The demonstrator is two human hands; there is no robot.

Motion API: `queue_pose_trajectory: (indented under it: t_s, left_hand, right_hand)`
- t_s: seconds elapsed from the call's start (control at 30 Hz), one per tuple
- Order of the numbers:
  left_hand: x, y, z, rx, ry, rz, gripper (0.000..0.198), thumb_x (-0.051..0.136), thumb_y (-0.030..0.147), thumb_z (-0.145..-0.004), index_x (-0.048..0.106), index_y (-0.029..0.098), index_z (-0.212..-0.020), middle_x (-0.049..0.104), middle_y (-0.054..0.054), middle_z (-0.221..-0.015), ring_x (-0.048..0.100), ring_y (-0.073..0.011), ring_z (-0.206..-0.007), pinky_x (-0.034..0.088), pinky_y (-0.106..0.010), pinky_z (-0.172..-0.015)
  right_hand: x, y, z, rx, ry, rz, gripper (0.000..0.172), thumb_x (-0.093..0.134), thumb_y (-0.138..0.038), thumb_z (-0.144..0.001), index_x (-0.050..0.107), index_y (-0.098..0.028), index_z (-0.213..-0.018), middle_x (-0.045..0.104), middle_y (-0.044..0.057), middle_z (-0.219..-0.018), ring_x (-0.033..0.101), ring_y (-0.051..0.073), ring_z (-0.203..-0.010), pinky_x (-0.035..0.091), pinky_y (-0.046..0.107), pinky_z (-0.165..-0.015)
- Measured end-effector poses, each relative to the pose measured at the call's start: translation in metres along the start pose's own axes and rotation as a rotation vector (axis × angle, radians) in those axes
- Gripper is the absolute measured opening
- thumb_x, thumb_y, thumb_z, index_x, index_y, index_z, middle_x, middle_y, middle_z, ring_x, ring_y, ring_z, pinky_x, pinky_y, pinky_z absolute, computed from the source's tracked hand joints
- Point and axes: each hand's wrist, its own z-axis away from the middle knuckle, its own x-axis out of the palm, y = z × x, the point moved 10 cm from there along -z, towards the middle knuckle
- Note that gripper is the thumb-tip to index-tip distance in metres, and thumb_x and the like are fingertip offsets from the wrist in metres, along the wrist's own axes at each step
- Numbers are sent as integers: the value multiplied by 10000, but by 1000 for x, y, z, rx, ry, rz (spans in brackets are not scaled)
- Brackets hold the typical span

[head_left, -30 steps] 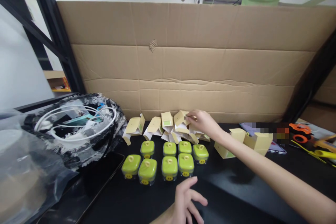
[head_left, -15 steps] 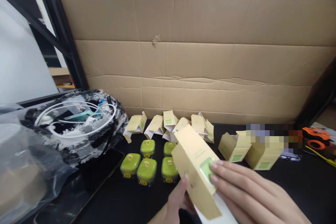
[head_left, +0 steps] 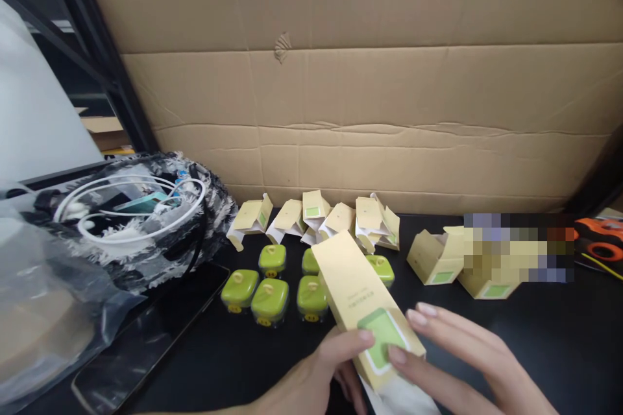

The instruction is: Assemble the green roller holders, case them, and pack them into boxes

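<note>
A pale yellow cardboard box with a green panel is held tilted above the black table. My left hand is closed around its near left side, the thumb on the green panel. My right hand grips the near right end, one fingertip on the panel and others at the right edge. White material shows below the box's near end; I cannot make out what it is. Beyond and left stand several small clear containers with green lids, one of them a green-lidded container. The box partly hides others.
Several opened yellow boxes lie along the cardboard wall. Two upright yellow boxes, one an open box, stand right. A fluffy basket with a white cable, a dark phone-like slab and a plastic bag occupy the left.
The view has tilted down. The box has turned so its green panel faces up more. My left thumb has moved onto the panel, and my right fingers have spread and shifted toward its near end.
</note>
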Motion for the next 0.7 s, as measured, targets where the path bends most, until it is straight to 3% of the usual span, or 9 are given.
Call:
queue_pose_trajectory:
  t_s: [0.13, 0.27, 0.33, 0.43, 0.57, 0.7]
  left_hand:
    - [1, 1, 2, 90, -13, 30, 779, 754, 464, -738, 305, 303, -1355, 610, -115, -1153, 712, -191, -796, 588, -295, -663]
    - [3, 2, 2, 94, -22, 19, 835, 769, 502, -697, 259, 317, -1332, 619, -96, -1087, 709, -224, -843, 590, -345, -713]
    - [3, 11, 3, 127, -25, 12, 752, 709, 483, -775, 236, 338, -1341, 618, -90, -1081, 699, -233, -893, 579, -362, -755]
    - [2, 30, 1, 183, -6, 14, 557, 560, 398, -918, 218, 366, -1357, 612, -97, -1119, 688, -215, -921, 569, -306, -725]
    - [-5, 57, -3, 248, 64, 50, 430, 464, 306, -978, 253, 400, -1341, 611, -64, -1168, 666, -179, -973, 542, -252, -736]
    - [-8, 64, -6, 146, 74, 53, 395, 433, 296, -992, 272, 435, -1325, 571, -47, -1240, 601, -193, -1114, 506, -299, -861]
  right_hand:
    - [0, -6, -9, -170, -80, -44, 368, 380, -339, -1009, 567, -233, -1307, 692, 59, -1196, 525, 197, -1252, 446, 288, -1023]
    - [2, -9, -11, -217, -105, -42, 299, 463, -284, -982, 617, -215, -1229, 677, 70, -1218, 490, 200, -1281, 457, 304, -1006]
    - [2, -7, -10, -177, -85, -67, 287, 494, -310, -967, 630, -230, -1206, 686, 71, -1203, 551, 201, -1226, 490, 286, -968]
    - [4, 7, -9, 7, -78, -115, 367, 519, -382, -944, 584, -250, -1281, 709, 73, -1159, 672, 192, -1059, 547, 224, -866]
    - [11, 13, -4, 116, -109, -170, 452, 513, -431, -932, 527, -257, -1349, 720, 70, -1135, 719, 199, -949, 574, 223, -809]
    - [10, 12, 1, 137, -82, -155, 439, 486, -398, -944, 517, -262, -1361, 709, 74, -1157, 714, 213, -966, 575, 258, -836]
